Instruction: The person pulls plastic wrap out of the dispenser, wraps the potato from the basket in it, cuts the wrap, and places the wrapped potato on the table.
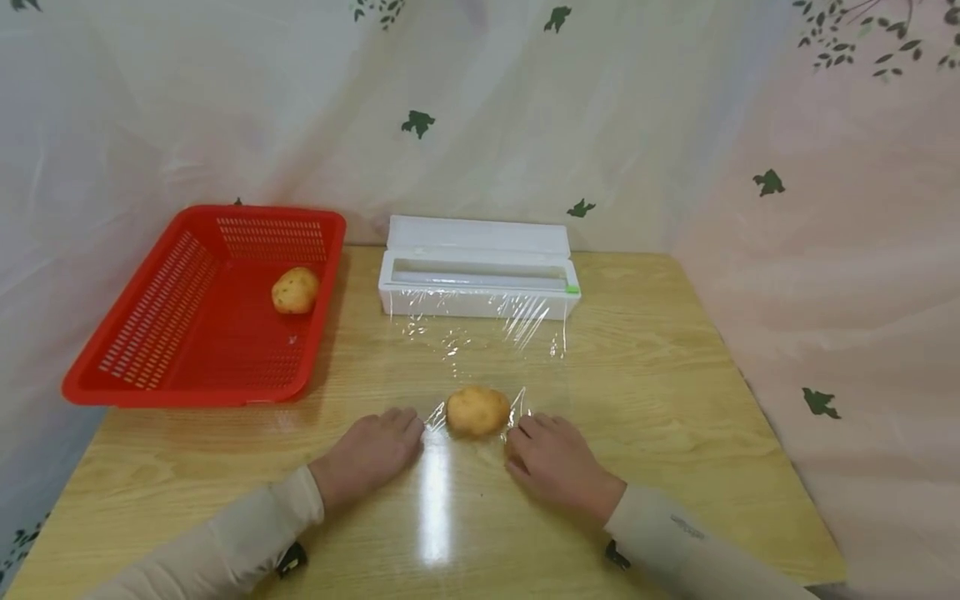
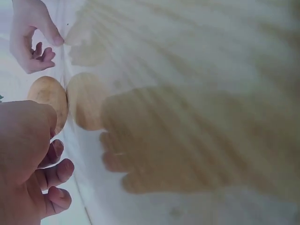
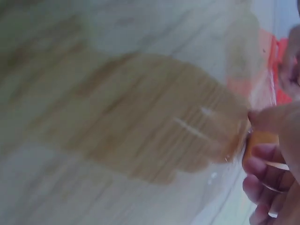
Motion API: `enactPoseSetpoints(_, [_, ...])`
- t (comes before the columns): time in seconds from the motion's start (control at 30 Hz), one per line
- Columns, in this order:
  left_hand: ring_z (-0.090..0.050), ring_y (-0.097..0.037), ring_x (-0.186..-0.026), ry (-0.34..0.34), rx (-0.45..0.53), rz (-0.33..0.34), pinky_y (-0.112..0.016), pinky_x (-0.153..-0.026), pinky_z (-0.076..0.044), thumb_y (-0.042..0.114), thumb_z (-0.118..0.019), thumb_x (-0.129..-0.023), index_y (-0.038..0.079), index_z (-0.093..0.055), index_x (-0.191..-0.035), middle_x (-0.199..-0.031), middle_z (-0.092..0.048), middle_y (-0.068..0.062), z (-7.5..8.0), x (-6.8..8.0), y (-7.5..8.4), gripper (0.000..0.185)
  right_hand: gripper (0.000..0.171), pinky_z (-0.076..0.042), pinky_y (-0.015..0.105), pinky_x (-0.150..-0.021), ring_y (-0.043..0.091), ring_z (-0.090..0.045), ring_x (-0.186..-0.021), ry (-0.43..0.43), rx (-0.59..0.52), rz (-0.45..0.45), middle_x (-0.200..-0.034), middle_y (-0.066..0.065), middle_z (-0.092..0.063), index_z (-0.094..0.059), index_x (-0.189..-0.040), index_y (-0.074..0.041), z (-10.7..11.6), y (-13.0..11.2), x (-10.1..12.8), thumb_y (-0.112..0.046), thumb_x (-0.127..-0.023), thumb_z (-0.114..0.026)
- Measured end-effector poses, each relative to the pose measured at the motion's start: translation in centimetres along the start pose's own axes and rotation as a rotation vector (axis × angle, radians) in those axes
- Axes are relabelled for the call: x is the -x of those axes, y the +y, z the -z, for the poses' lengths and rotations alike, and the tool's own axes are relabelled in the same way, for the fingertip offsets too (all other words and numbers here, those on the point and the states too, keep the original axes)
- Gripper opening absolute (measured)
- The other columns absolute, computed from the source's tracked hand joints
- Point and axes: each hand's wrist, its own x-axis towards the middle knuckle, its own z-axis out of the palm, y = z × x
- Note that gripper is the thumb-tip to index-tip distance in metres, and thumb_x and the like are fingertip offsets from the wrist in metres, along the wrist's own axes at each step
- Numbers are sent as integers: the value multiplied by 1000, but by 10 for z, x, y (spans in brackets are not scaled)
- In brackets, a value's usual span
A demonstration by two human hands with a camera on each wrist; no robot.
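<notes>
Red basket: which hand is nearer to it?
Left. The left hand lies on the table below the red basket; the right hand is beyond the potato.

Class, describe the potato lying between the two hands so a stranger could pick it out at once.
On the wooden table, a clear film runs forward from the white dispenser box. The potato lies on that film; the other potato sits in the red basket.

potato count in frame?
2. One potato lies on the plastic wrap on the table, between the left hand and right hand. The other potato sits in the red basket. No others are visible.
</notes>
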Motion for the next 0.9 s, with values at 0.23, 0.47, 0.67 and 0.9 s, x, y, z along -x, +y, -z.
enactPoseSetpoints(0.23, [-54, -21, -73, 30, 72, 46, -29, -47, -46, 18, -67, -93, 7, -51, -92, -86, -54, -5, 3, -5, -5, 20, 6, -42, 30, -59, 21, -51, -73, 34, 191, 105, -83, 1, -58, -67, -85, -14, -4, -1, -9, -8, -83, -69])
enactPoseSetpoints(0.47, [-52, -20, -74, 49, 63, 8, -29, -49, -46, 21, -66, -93, 8, -53, -93, -87, -53, -4, 3, -7, -10, 19, 8, -43, 30, -59, 21, -49, -74, 44, 185, 118, -86, 4, -58, -66, -83, -13, -1, 1, -10, -5, -81, -66])
enactPoseSetpoints(0.67, [-54, -22, -79, 43, 78, 28, -31, -53, -49, 23, -68, -93, 8, -56, -95, -90, -54, -5, 7, -7, -10, 20, 7, -45, 29, -60, 22, -53, -80, 50, 134, 107, -95, 6, -60, -69, -82, -11, 1, 1, -12, -3, -80, -68])
enactPoseSetpoints(0.9, [-53, -34, -118, 64, 133, 52, -48, -83, -53, 37, -60, -96, 12, -54, -139, -141, -51, -16, 6, -22, 7, 50, 3, -46, 30, -60, 22, -55, -78, 80, 80, 86, -92, 5, -60, -69, -79, -10, 2, 0, -13, -8, -78, -68])
